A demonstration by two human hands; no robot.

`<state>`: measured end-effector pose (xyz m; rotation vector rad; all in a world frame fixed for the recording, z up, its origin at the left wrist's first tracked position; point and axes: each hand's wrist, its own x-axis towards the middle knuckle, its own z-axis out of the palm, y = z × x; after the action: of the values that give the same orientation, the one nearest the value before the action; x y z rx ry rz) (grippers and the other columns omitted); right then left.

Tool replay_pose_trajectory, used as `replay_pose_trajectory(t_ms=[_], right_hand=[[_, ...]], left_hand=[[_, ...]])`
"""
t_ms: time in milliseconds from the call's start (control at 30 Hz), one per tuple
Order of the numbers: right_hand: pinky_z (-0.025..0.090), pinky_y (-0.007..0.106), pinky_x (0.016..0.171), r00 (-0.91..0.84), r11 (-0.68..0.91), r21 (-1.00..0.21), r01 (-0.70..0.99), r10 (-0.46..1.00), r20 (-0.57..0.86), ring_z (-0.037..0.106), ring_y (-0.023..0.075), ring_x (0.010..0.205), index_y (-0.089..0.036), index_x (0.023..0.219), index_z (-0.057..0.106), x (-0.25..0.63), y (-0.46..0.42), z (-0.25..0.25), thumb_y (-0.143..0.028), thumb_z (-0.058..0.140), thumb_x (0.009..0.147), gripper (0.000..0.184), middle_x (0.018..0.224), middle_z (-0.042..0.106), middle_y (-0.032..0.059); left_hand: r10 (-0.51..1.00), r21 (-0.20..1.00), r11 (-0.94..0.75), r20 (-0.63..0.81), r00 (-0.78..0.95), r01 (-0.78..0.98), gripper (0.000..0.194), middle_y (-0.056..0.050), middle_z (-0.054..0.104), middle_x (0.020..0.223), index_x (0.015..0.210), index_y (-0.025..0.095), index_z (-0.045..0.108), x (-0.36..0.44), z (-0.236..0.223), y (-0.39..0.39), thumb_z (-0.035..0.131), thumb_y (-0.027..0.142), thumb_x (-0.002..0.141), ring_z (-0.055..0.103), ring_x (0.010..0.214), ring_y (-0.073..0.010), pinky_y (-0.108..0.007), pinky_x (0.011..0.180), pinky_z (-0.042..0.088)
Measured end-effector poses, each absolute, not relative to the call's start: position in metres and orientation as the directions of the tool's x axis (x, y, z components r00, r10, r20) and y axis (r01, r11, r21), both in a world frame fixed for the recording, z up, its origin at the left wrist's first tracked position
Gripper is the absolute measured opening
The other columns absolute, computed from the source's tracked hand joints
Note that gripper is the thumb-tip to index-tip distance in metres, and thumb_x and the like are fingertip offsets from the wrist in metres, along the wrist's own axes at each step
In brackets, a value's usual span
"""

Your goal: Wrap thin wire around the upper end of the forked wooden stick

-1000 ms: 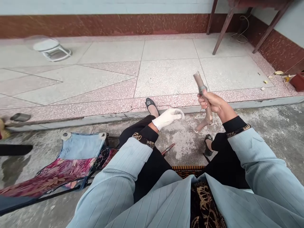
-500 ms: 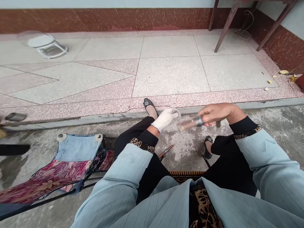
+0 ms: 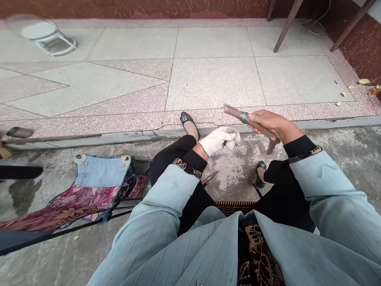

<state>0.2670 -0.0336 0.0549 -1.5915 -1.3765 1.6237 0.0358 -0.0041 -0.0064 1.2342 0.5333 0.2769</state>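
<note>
My right hand (image 3: 268, 123), bare, is wrapped around a brown forked branch (image 3: 232, 112). A shiny grey band (image 3: 244, 116) circles the branch just beyond my fingertips. The branch's far end points up and left; a short stub shows below my wrist. In a white knit glove, my left hand (image 3: 218, 140) is closed, its thumb and fingers pinched together. Something pale and see-through seems to be at its fingertips, too unclear to name. A fine strand may run from there towards the branch. My left hand stays apart from the branch, below and left of it.
A raised tiled step (image 3: 214, 85) lies ahead, with a white stool (image 3: 52, 37) on it. To my left stands a folding chair (image 3: 99, 171) with denim and flowered cloth. A thin stick (image 3: 210, 177) lies on the concrete between my feet. Wooden legs (image 3: 288, 26) stand at the back right.
My right hand has raised the branch and tilted its far end upward, away from my left hand. My left hand has shifted slightly right. The view has dipped a little.
</note>
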Motion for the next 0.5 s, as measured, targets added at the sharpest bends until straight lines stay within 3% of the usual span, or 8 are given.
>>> replay_pose_trajectory(t_ms=[67,133,233,300,500], right_hand=[[0.041,0.023,0.050,-0.304,-0.394,-0.910,0.128,0.858,-0.414,0.050,0.0113,0.052,-0.018,0.080,0.061,0.250,-0.041,0.059,-0.058,0.071,0.084,0.041,0.057,0.053,0.0004],[0.039,0.021,0.047,-0.365,-0.386,-0.922,-0.003,0.859,-0.359,0.048,0.0096,0.051,-0.017,0.086,0.061,0.234,-0.047,0.057,-0.046,0.079,0.079,0.035,0.058,0.053,-0.0018],[0.038,0.019,0.045,-0.319,-0.361,-0.913,-0.188,0.902,-0.291,0.047,0.0076,0.052,-0.017,0.088,0.056,0.220,-0.047,0.049,-0.032,0.080,0.076,0.031,0.066,0.059,-0.0016],[0.037,0.018,0.044,-0.222,-0.334,-0.901,-0.276,0.934,-0.279,0.047,0.0068,0.052,-0.018,0.087,0.052,0.220,-0.043,0.045,-0.027,0.078,0.078,0.028,0.068,0.059,-0.0019],[0.032,0.014,0.042,-0.139,-0.326,-0.857,-0.400,0.945,-0.294,0.045,0.0048,0.051,-0.018,0.087,0.049,0.233,-0.031,0.052,-0.023,0.074,0.083,0.026,0.067,0.054,-0.0036]], left_hand=[[0.488,0.925,0.379,-0.207,0.848,0.008,0.022,0.001,0.048,0.049,0.078,0.014,0.065,0.039,-0.009,-0.007,0.060,0.034,0.085,0.051,0.048,-0.0134,-0.036,0.066,0.052],[0.529,0.901,0.428,-0.189,0.827,-0.068,0.019,-0.002,0.055,0.056,0.081,0.014,0.064,0.042,-0.012,-0.009,0.058,0.030,0.088,0.059,0.055,-0.0154,-0.039,0.073,0.055],[0.591,0.880,0.462,-0.208,0.779,-0.115,0.016,-0.011,0.072,0.089,0.095,0.013,0.065,0.045,-0.015,-0.011,0.056,0.026,0.092,0.071,0.085,-0.0216,-0.041,0.081,0.059],[0.614,0.887,0.449,-0.218,0.759,-0.108,0.019,-0.016,0.072,0.108,0.098,0.012,0.065,0.046,-0.016,-0.011,0.055,0.028,0.094,0.071,0.102,-0.0251,-0.042,0.085,0.059],[0.591,0.937,0.325,-0.093,0.801,-0.131,0.030,-0.016,0.071,0.107,0.101,0.012,0.063,0.044,-0.024,-0.006,0.061,0.039,0.090,0.072,0.090,-0.0218,-0.041,0.083,0.059]])
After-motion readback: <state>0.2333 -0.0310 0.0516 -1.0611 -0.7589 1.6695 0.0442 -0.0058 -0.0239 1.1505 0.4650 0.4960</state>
